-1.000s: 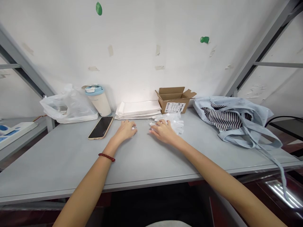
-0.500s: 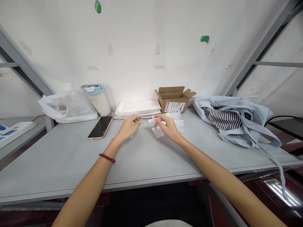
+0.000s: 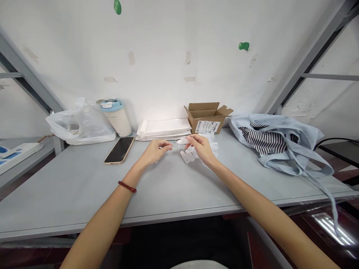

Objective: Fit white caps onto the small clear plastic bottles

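Observation:
Above the middle of the desk, my left hand (image 3: pixel 156 150) has thumb and fingers pinched together at a thin ring (image 3: pixel 175 145), which is small and hard to make out. Opposite it, my right hand (image 3: pixel 201 147) grips a small white oblong piece (image 3: pixel 183 141) between thumb and fingertips, its narrow end toward my left hand. Several similar translucent white oblong pieces (image 3: pixel 187 156) fan out below my right fingers and look joined at the ring. Behind my right hand lie clear plastic packets (image 3: pixel 214 146), partly hidden by it.
Along the wall stand a white plastic bag (image 3: pixel 81 125), a tumbler (image 3: pixel 117 119), a stack of white envelopes (image 3: pixel 164 129) and an open cardboard box (image 3: pixel 207 117). A phone (image 3: pixel 119 150) lies left of my left hand. A pale blue cloth bag (image 3: pixel 269 138) lies at the right.
My left hand has moved right, and its fingertips have closed at the ring. The white piece in my right hand now shows more clearly, and my right hand has shifted slightly right.

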A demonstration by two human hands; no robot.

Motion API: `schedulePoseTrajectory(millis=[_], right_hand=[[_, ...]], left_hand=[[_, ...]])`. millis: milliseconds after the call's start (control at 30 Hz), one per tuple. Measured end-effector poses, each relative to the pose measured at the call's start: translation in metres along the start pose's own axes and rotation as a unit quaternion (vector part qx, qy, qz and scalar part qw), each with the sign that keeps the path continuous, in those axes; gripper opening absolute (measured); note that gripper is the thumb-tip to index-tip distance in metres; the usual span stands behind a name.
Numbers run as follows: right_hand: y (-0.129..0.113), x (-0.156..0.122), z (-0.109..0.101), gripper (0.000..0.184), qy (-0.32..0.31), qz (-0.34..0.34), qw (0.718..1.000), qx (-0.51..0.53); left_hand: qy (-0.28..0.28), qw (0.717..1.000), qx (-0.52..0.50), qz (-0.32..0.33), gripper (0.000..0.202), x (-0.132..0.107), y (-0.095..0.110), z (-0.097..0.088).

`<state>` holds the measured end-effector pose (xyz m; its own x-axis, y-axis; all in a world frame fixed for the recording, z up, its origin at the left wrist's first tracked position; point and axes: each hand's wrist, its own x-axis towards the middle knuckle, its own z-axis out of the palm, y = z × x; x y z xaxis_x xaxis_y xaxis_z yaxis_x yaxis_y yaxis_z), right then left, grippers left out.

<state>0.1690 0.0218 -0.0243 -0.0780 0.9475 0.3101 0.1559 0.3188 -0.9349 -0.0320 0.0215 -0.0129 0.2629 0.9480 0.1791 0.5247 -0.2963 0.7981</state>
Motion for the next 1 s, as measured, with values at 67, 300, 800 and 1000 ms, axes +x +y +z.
schedulePoseTrajectory(millis=[67, 300, 800, 1000], right_hand=[[-0.0004, -0.0002, 0.0002, 0.03, -0.006, 0.0, 1.0, -0.004], [-0.0013, -0.0014, 0.0007, 0.03, -0.016, -0.003, 1.0, -0.007], [-0.0032, -0.0025, 0.0003, 0.032, -0.017, -0.009, 0.999, -0.029], [-0.0012, -0.0007, -0.0012, 0.033, -0.013, -0.016, 0.999, -0.032]], left_hand=[[-0.011, 1.0, -0.015, 0.011, 0.029, -0.0001, -0.0006, 0.0002], [-0.016, 0.999, -0.029, 0.023, 0.026, -0.0012, 0.0038, 0.0008], [-0.019, 0.999, -0.03, 0.031, 0.024, -0.0022, 0.0057, 0.0019], [-0.015, 0.999, -0.024, 0.039, 0.023, -0.0022, 0.007, 0.0029]])
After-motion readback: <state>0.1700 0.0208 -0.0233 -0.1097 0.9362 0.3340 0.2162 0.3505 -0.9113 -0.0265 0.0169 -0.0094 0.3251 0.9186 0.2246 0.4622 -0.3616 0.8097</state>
